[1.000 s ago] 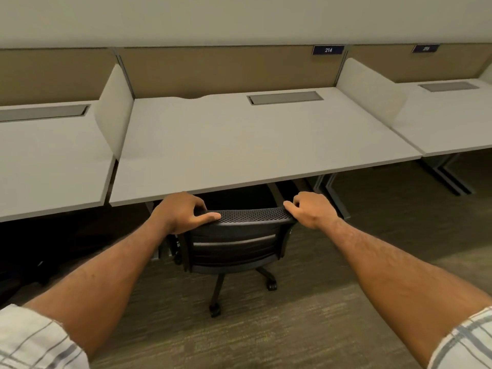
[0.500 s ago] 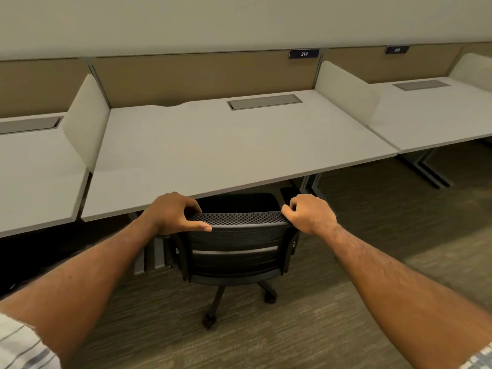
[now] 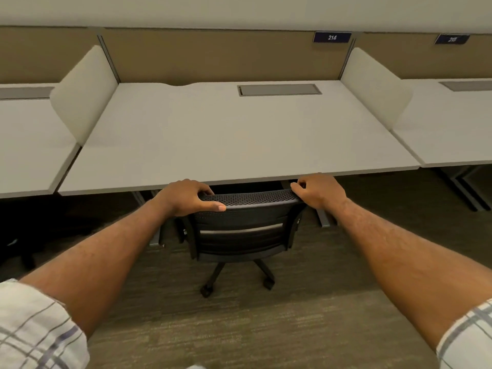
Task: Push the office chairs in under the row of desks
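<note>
Both hands, left hand [image 3: 186, 197] and right hand [image 3: 319, 191], are seen in the head view with fingers curled over the chair [image 3: 243, 225] backrest's top corners (seat already under the surface [image 3: 239, 145]), so an even, straight push is judged best.

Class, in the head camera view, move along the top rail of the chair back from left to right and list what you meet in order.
Left hand gripping the rail's left end → black mesh office chair back → right hand gripping the right end.
</note>
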A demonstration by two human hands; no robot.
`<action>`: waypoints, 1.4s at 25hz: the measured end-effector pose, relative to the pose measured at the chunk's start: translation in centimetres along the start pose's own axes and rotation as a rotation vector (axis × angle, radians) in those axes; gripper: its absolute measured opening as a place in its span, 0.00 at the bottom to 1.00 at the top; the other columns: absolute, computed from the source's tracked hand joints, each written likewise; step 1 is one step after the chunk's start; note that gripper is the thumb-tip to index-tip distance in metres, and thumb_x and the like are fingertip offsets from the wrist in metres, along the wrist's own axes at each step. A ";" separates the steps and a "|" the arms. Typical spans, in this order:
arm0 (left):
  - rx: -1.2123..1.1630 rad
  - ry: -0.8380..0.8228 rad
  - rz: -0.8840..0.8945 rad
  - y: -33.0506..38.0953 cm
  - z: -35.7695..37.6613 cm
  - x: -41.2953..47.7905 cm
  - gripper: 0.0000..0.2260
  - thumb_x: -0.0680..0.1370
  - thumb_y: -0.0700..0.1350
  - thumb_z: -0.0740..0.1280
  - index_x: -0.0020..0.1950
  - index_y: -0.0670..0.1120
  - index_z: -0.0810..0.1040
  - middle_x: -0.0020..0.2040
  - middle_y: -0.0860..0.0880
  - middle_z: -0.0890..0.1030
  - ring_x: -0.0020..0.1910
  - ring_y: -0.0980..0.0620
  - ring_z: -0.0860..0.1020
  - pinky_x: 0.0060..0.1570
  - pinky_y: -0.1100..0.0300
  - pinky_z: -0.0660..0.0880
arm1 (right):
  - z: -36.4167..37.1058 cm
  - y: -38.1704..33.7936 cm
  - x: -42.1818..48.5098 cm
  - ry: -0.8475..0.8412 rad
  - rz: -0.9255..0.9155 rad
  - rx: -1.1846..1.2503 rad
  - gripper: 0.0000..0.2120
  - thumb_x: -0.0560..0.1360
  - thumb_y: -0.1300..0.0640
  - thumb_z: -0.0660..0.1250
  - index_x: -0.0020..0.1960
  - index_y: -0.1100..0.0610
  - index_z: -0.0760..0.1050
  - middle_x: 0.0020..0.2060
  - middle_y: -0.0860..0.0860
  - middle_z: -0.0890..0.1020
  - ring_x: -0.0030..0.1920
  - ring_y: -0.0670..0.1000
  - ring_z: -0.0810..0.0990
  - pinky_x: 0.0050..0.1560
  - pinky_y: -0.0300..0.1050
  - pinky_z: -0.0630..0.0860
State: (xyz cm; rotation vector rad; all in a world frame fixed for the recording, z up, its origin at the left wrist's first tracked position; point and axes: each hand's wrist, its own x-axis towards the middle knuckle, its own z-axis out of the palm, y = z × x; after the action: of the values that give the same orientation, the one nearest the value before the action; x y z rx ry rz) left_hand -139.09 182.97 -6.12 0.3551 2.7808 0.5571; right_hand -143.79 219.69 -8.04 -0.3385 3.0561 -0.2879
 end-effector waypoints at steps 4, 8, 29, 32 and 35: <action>-0.001 0.015 -0.030 1.3 -0.5 3.3 0.48 0.57 0.85 0.58 0.63 0.54 0.81 0.59 0.54 0.82 0.56 0.53 0.77 0.55 0.53 0.74 | -0.5 2.6 3.1 0.007 -0.048 -0.010 0.24 0.79 0.37 0.56 0.36 0.51 0.77 0.33 0.48 0.80 0.37 0.51 0.78 0.40 0.48 0.72; -0.012 0.004 -0.035 1.9 -1.2 6.2 0.46 0.56 0.86 0.58 0.60 0.55 0.82 0.57 0.55 0.83 0.54 0.54 0.78 0.53 0.54 0.73 | -1.5 4.1 5.8 -0.048 -0.029 -0.034 0.22 0.81 0.38 0.55 0.41 0.51 0.78 0.37 0.48 0.81 0.40 0.52 0.78 0.42 0.49 0.73; 0.353 0.030 -0.025 3.3 -2.4 11.0 0.54 0.60 0.87 0.45 0.70 0.52 0.77 0.72 0.50 0.75 0.71 0.50 0.71 0.70 0.49 0.66 | -1.7 7.4 8.4 0.098 -0.120 0.069 0.36 0.78 0.28 0.53 0.76 0.50 0.68 0.73 0.50 0.74 0.71 0.54 0.73 0.69 0.57 0.70; 0.394 0.179 -0.081 4.3 -1.5 8.7 0.49 0.68 0.82 0.46 0.78 0.52 0.67 0.81 0.47 0.64 0.80 0.47 0.58 0.78 0.44 0.54 | -2.0 7.1 7.2 0.144 -0.204 0.054 0.39 0.78 0.28 0.56 0.79 0.52 0.63 0.78 0.54 0.68 0.76 0.56 0.67 0.76 0.58 0.62; 0.393 0.341 -0.133 5.4 0.2 5.2 0.43 0.75 0.77 0.49 0.81 0.51 0.62 0.82 0.45 0.59 0.82 0.45 0.54 0.78 0.42 0.53 | -1.5 6.3 5.7 0.218 -0.262 0.106 0.37 0.79 0.33 0.62 0.80 0.53 0.61 0.81 0.56 0.62 0.79 0.58 0.61 0.79 0.61 0.56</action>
State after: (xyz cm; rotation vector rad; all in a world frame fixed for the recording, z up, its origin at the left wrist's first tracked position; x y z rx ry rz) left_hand -142.90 189.38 -5.29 0.1611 3.2118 0.0329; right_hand -150.75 224.72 -7.97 -0.7498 3.1867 -0.5296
